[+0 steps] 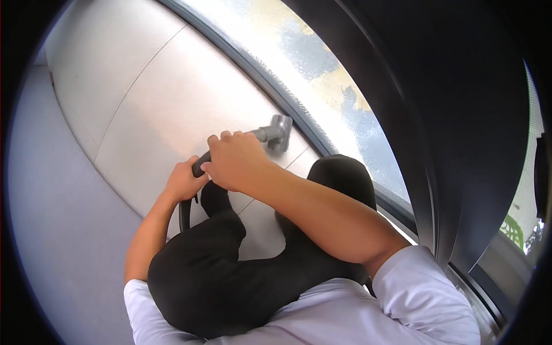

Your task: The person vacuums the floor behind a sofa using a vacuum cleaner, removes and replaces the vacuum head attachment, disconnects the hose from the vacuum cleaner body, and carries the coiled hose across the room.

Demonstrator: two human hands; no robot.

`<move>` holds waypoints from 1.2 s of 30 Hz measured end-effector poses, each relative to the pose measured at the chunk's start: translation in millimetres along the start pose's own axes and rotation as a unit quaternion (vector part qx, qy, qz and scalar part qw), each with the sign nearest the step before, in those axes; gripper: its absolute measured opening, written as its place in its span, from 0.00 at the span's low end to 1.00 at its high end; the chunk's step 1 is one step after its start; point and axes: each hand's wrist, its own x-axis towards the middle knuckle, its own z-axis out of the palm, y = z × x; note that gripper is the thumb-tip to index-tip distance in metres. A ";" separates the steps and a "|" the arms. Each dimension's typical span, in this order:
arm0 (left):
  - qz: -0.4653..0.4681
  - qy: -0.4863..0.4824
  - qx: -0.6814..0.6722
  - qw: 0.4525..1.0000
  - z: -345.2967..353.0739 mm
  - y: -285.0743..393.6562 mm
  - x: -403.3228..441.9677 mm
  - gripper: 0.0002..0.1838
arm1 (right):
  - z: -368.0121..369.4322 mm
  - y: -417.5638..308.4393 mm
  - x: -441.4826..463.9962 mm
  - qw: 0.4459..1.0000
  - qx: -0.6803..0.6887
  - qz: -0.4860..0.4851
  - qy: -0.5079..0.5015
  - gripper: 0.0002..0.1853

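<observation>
Gripping the dark handle [200, 165] with the curled fingers of our left hand [186, 180] and right hand [237, 160], we have the nozzle [280, 133] ahead and rightward, nearer the right hand. Its tube [261, 135] slants away from us; the nozzle's long axis lies crosswise, just beside the dark frame [253, 73].

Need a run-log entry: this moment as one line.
left hand: gripping black tube | right hand: same tube, nearer nozzle | nozzle: grey, at tiled floor, beside dark frame
</observation>
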 end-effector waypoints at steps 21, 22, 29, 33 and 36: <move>-0.080 0.232 -0.137 0.960 19.9 15.3 -5.4 0.14 | 1.6 -4.0 10.6 0.996 0.001 -0.068 0.053 0.25; -0.123 0.191 -0.164 0.960 12.7 15.1 -12.3 0.15 | 4.3 -3.5 11.7 0.996 0.000 -0.066 0.061 0.25; -0.105 0.268 -0.344 0.894 -62.8 -0.2 75.4 0.10 | 5.2 5.9 8.7 0.996 0.015 -0.067 0.048 0.25; -0.132 0.225 -0.355 0.898 -40.0 16.6 80.6 0.10 | 2.0 4.7 4.3 0.997 0.010 -0.059 0.057 0.25; -0.028 0.263 -0.217 0.940 33.1 -0.7 47.0 0.16 | 3.5 -1.9 15.2 0.995 0.005 -0.061 0.074 0.25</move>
